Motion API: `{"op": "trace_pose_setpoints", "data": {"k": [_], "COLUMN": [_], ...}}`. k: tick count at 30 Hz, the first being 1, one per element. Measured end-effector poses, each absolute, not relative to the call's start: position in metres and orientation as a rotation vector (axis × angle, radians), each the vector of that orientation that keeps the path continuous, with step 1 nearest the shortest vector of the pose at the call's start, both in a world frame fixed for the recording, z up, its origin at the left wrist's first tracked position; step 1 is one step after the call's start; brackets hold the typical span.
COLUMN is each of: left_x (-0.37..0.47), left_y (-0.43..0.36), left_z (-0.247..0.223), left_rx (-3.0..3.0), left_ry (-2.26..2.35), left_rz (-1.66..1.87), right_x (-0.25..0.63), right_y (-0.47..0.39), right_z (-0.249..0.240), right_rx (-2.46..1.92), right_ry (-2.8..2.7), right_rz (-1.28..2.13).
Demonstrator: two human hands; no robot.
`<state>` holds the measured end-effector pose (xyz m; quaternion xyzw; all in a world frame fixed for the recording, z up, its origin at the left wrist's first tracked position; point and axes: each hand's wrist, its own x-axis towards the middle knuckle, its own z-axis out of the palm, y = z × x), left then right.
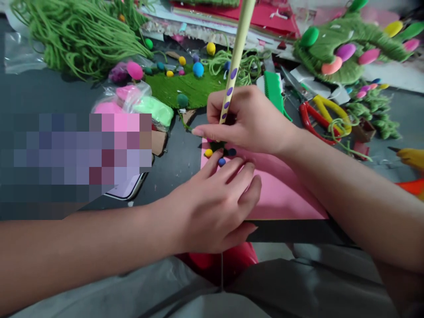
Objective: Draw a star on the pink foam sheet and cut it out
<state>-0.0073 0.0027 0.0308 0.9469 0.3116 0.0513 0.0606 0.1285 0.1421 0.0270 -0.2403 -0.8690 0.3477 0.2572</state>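
My right hand [247, 117] is closed around a pale yellow stick with purple dots [236, 66], held nearly upright. Its lower end is hidden behind my fingers. Below it, at the upper left of a pink sheet [285, 194], lies a small dark green piece [217, 146] with a yellow ball [208, 153] and a blue ball [221, 162] by its edge. My left hand [218, 203] rests over the sheet with its fingers spread, the index fingertip touching the green piece.
Green yarn [82, 39] lies at the back left, near a green yarn-wrapped piece [195, 88] with coloured balls. Bagged clay [154, 110] and a phone [130, 187] are on the left. Red and yellow scissors [323, 117] and a green cutter [274, 92] lie right of my right hand.
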Motion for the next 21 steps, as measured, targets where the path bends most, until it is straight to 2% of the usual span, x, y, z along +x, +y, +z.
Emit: {"op": "trace_pose_setpoints", "data": {"k": [12, 21], "left_x": [-0.007, -0.007], "left_y": [0.001, 0.002], "left_z": [0.029, 0.026], "left_rx": [2.866, 2.848], "left_ry": [0.935, 0.942], "left_rz": [0.178, 0.237], "right_x": [0.125, 0.125], "right_y": [0.152, 0.143], "right_z": [0.036, 0.041], "right_rx": [-0.493, -0.641], "right_ry": [-2.520, -2.579], "right_rz": [0.681, 0.653]}}
